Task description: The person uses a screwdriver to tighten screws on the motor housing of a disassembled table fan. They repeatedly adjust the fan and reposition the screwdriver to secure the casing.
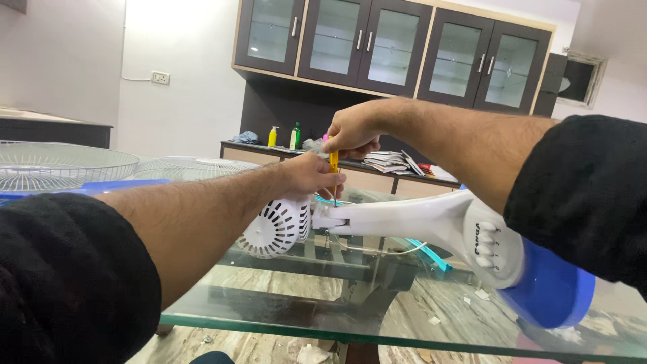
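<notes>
A yellow-handled screwdriver (333,164) is clamped upright in the right hand (352,129) – tip down at the neck of a white fan stand (418,219) lying on the glass worktop (377,317). The fan motor housing (276,228), at 9 o'clock, is clasped by the left hand (311,175).

A glass table (283,317) with a dark frame beneath carries a white fan body (404,219) lying on its side, its blue base (552,290) at the right. Two wire fan guards (60,165) rest at the left, beside blue fan blades (108,185)
</notes>
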